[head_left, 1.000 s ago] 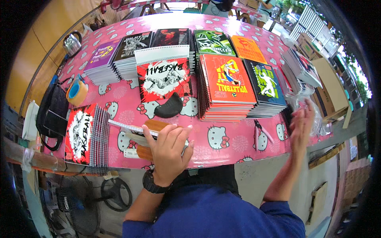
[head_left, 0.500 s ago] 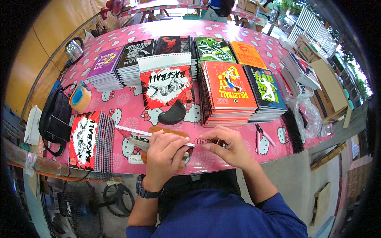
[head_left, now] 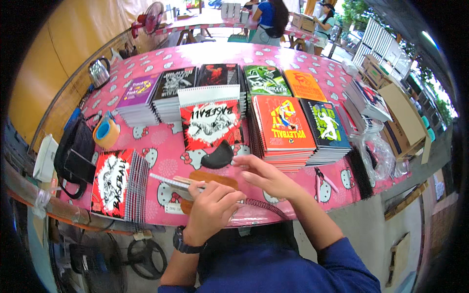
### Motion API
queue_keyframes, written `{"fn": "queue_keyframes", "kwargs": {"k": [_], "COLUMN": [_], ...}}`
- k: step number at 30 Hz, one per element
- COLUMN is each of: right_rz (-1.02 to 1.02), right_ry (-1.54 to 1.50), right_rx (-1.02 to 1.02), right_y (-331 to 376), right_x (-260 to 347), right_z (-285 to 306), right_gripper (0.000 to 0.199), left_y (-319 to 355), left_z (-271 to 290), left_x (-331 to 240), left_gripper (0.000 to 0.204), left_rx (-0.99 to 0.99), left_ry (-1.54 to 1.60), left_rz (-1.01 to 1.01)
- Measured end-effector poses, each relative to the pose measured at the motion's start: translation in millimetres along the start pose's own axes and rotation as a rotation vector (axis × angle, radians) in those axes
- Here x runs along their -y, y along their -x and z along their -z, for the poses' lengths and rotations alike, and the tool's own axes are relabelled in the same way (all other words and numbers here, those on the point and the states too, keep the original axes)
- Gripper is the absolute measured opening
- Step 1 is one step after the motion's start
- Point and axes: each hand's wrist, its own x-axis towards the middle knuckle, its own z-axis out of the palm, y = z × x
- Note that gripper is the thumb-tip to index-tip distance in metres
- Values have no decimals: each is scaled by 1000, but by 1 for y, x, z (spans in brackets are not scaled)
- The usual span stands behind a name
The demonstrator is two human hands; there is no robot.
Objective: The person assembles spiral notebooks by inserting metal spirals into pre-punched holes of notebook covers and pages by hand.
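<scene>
My left hand [head_left: 212, 205] is closed on a notebook [head_left: 168, 181] seen nearly edge-on, its white strip of pages pointing up and left. A dark spiral binding coil [head_left: 266, 204] comes out at the notebook's near right end and droops over the pink table. My right hand [head_left: 261, 177] is off the coil, fingers stretched out and apart, with nothing visibly held. Its fingertips are at the edge of a black half-moon-shaped pad [head_left: 218, 155]; whether they touch it I cannot tell. Under the notebook lies a brown wooden piece [head_left: 215, 179].
Stacked notebooks include orange-red ones [head_left: 283, 122], red-and-white ones [head_left: 111, 183] and purple ones [head_left: 139, 93]. Pink-handled pliers [head_left: 326, 180] and a bundle of black coils [head_left: 360, 173] lie right. A tape roll [head_left: 105, 132] and black bag [head_left: 75, 156] stand left. People work behind.
My right hand has let go of the coil and moved up toward the black pad, its fingers opening. The coil now hangs free from the notebook. The view has tilted up slightly.
</scene>
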Motion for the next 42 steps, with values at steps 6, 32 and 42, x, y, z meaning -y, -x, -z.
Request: {"fn": "queue_keyframes", "kwargs": {"k": [6,32,42], "right_rz": [-49,45,161], "right_ry": [892,-941,157], "right_rx": [-182,28,-40], "right_y": [-90,26,12], "right_x": [-60,-55,-2], "right_z": [-34,-19,11], "right_gripper": [85,72,46], "left_y": [-8,-4,7], "left_z": [0,2,23], "left_x": [-2,12,24], "left_gripper": [11,30,50], "left_rx": [-33,-32,-80], "left_ry": [-7,24,12], "left_rz": [-21,30,221]}}
